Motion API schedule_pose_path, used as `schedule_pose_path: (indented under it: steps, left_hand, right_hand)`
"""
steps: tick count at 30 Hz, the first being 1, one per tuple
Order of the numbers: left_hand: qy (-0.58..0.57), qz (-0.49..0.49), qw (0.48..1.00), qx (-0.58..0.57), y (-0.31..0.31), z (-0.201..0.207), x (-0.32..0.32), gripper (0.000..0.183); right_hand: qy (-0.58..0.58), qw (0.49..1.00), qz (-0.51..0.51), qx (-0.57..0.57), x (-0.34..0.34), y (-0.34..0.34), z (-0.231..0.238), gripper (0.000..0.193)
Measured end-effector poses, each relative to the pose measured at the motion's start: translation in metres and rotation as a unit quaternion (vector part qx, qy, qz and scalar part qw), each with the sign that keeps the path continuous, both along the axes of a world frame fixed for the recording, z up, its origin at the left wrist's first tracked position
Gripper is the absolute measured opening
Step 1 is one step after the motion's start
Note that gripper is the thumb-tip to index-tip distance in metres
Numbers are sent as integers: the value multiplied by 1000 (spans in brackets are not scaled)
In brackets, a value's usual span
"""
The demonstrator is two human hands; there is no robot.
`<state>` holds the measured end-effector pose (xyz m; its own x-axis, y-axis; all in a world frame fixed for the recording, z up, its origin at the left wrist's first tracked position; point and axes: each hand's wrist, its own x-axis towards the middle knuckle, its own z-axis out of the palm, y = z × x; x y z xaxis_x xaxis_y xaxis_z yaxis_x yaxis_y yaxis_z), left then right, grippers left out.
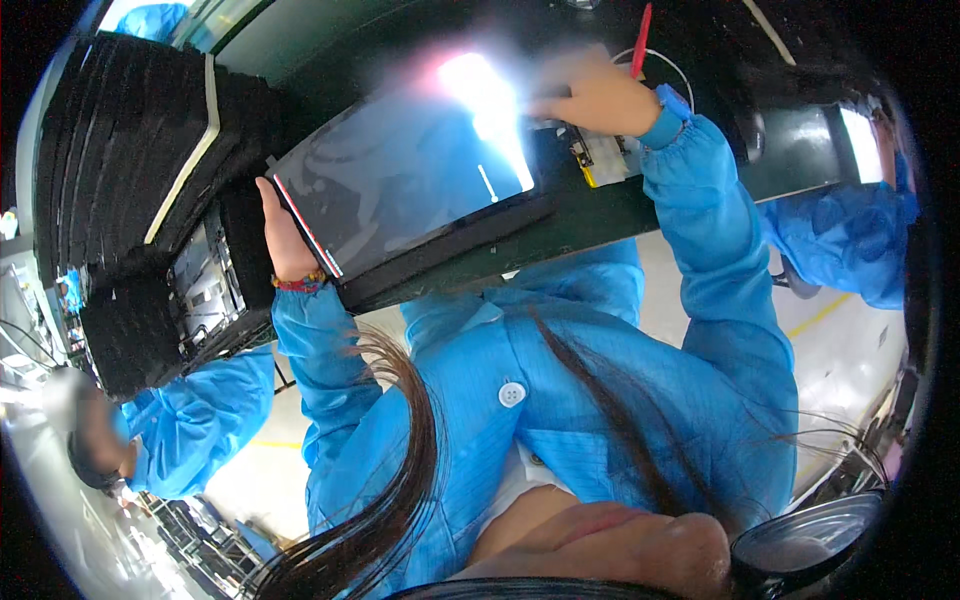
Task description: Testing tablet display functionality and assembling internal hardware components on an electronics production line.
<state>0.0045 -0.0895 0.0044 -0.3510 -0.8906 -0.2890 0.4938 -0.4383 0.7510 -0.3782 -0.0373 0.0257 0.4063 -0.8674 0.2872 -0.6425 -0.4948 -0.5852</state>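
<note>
A flat, dark glossy panel [400, 180], seemingly a screen, lies tilted on black padding [470, 245] before me. A strong white light glares off its right half. Along its left end runs a red and white strip [308, 228]. My left hand [287, 238] rests against that end with its fingers stretched along the edge; part of the hand is hidden. Near the far right corner is my right hand [600, 95], its fingers toward the panel. Blur and glare smear those fingertips, so whether they hold anything is unclear. A small assembly with a yellow piece [600, 160] lies below the right hand.
Black foam sheets [130, 130] are stacked high on the left, with a metallic part [207, 278] beside them. A red pen-like tool [641, 40] and a white cable [683, 68] lie beyond my right hand. Co-workers in blue are at left [200, 425] and right [845, 245].
</note>
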Motion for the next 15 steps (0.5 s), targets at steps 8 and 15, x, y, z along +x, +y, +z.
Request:
schedule_pose_path:
  steps: [8,15]
  left_hand:
    - [15,-12,1000,-5,-3,-7,8,60]
    - [-8,7,1000,0,0,0,0,61]
  right_hand:
    - [-4,999,23,35,-1,-1,5,24]
    - [-24,995,27,92,-4,-5,4,24]
